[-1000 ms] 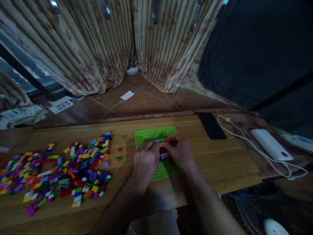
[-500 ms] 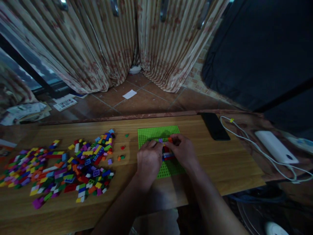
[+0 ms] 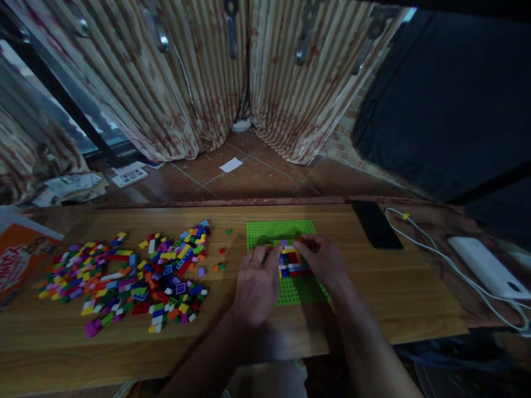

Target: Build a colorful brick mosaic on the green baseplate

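A green studded baseplate (image 3: 267, 228) lies on the wooden table. On it stands a small structure of toy bricks (image 3: 292, 258) in red, yellow, white, blue and purple. My left hand (image 3: 257, 282) is closed at the structure's left side, its fingers curled and thumb against the bricks. At the far right corner my right hand (image 3: 326, 261) pinches an orange-red brick (image 3: 298, 241), partly covered by the fingertips. The fingers hide both ends of the structure.
Left of the baseplate lies a wide pile of loose bricks (image 3: 166, 271), with a few strays beside it. A black phone (image 3: 376, 225) rests at the right, near a white power bank (image 3: 485, 265) and its white cable (image 3: 431, 246). An orange-white bag (image 3: 20, 249) sits at the far left.
The whole view has shifted, so the table's things appear further right and slightly lower. Both hands stay at the structure; more of its bricks show between them.
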`<state>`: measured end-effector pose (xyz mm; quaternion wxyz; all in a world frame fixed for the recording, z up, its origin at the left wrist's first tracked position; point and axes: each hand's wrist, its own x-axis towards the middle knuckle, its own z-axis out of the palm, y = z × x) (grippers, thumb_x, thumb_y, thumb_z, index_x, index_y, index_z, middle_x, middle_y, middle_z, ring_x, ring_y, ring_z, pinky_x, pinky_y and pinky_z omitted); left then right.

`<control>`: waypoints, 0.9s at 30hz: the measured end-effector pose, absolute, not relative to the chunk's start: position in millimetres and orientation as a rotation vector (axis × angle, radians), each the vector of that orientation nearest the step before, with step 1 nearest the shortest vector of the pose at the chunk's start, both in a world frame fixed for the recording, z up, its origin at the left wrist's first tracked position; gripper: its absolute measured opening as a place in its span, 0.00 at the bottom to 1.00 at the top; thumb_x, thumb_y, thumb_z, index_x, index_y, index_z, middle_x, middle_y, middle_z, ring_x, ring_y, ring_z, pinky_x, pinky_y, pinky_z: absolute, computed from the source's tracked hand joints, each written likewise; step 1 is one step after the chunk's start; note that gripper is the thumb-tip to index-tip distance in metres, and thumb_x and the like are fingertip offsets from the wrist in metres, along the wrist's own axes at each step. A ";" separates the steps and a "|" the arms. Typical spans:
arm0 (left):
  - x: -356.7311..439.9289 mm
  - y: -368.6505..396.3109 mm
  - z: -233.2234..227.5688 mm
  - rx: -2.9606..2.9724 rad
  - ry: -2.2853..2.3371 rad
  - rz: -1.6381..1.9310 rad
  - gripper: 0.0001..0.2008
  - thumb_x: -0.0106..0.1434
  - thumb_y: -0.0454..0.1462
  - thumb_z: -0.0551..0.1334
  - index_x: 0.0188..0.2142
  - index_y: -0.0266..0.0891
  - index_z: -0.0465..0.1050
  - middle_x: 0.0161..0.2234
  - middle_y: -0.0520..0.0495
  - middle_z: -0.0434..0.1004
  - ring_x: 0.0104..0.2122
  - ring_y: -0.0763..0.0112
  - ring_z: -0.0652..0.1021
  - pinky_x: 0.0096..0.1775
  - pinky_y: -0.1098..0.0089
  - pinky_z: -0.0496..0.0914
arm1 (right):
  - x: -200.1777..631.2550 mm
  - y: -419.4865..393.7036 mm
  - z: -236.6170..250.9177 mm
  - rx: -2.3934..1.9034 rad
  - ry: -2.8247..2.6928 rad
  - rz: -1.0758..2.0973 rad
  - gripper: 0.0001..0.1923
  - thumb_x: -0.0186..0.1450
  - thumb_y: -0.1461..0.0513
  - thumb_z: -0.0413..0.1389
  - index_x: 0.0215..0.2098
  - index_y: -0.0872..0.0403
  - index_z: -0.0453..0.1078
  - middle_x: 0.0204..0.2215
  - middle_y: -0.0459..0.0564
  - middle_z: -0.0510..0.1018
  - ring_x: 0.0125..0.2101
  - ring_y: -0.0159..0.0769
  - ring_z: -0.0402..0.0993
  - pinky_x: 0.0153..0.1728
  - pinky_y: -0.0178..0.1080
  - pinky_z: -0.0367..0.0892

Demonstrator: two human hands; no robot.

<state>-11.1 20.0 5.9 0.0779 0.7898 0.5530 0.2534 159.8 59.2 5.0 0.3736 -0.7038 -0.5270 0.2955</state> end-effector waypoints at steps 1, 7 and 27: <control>-15.3 21.6 6.6 2.315 1.649 0.832 0.19 0.68 0.33 0.53 0.57 0.41 0.68 0.43 0.42 0.73 0.42 0.63 0.74 0.46 0.62 0.70 | 161.1 59.5 5.8 -1.793 -1.324 0.763 0.18 0.57 0.51 0.60 0.37 0.57 0.76 0.30 0.53 0.82 0.30 0.40 0.77 0.33 0.40 0.69; -43.9 36.4 19.7 1.898 1.688 1.153 0.15 0.65 0.33 0.56 0.51 0.39 0.72 0.42 0.44 0.76 0.42 0.65 0.77 0.46 0.66 0.72 | 158.8 60.1 15.5 -1.733 -1.085 0.622 0.20 0.58 0.49 0.57 0.31 0.58 0.75 0.22 0.50 0.77 0.22 0.35 0.70 0.24 0.36 0.62; -106.3 56.5 43.6 0.868 1.511 1.786 0.09 0.60 0.37 0.62 0.37 0.37 0.79 0.26 0.51 0.77 0.25 0.75 0.72 0.28 0.76 0.65 | 76.0 16.7 24.5 -1.274 -1.693 0.348 0.09 0.67 0.59 0.54 0.35 0.51 0.75 0.29 0.49 0.80 0.31 0.36 0.77 0.33 0.38 0.70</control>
